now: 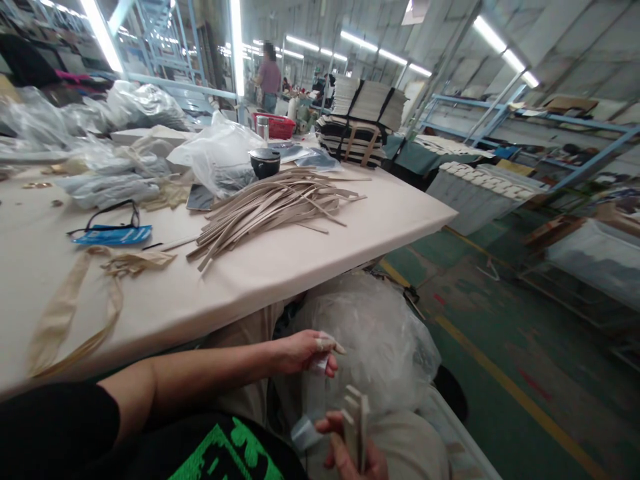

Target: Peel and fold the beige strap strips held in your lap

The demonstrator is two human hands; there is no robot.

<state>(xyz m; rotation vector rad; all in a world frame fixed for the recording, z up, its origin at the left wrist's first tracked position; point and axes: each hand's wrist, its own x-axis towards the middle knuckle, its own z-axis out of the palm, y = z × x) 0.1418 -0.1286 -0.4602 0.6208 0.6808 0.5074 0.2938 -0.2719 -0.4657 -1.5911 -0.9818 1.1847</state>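
Observation:
My right hand, low in the view, is closed round a small bundle of flat beige strips that stand upright with uneven ends. A clear, shiny piece of plastic lies against its fingertips on the left; I cannot make out whether the hand grips it. My left hand hovers above my lap, fingers apart and partly curled. Whitish wrapping shows on some of its fingers. Past both hands sits a large translucent plastic bag. On the table lies a loose pile of long beige strips.
The pale-covered table runs along my left and front. It bears a beige fabric band, glasses on a blue packet, a dark-lidded cup and plastic bags. Strapped stacks stand behind. A person is far off.

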